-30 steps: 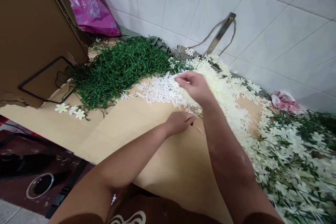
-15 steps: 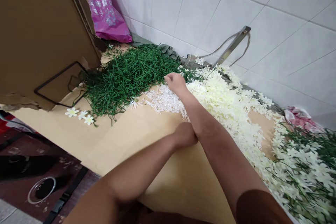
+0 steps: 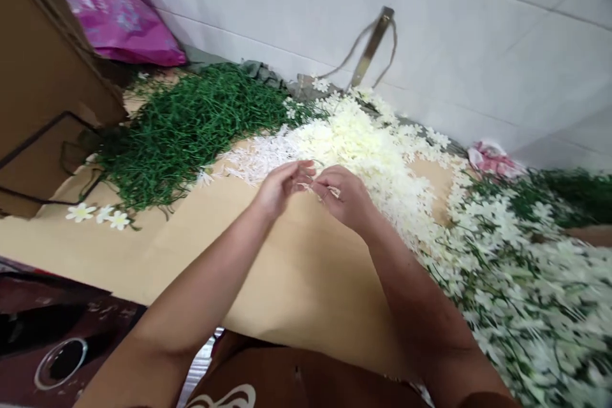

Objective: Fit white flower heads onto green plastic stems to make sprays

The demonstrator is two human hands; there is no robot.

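Note:
Close together above the brown board (image 3: pixel 296 280), both my hands meet at their fingertips. My left hand (image 3: pixel 280 190) has its fingers curled round thin white stamen pieces (image 3: pixel 305 187), which show at the tips. My right hand (image 3: pixel 345 196) pinches something slender; its fingers mostly hide it. Just behind the hands lies a heap of small white stamens (image 3: pixel 261 154). A wide pile of creamy white artificial petals (image 3: pixel 363 140) spreads to the back right. Green plastic stems (image 3: pixel 201 127) form a tangled mound at the back left.
Assembled white flowers with stems (image 3: pixel 516 280) are massed at the right. A few single flowers (image 3: pixel 98 213) lie at the left by a cardboard box (image 3: pixel 43 89). A purple bag (image 3: pixel 124 19), a metal strip with cord (image 3: pixel 373 48) and a pink-white bundle (image 3: pixel 495 159) stand along the tiled wall.
My right hand went left to the edge of the green stems, then came back toward me. My left hand rose and turned, and the two hands now meet. The camera view shifted too.

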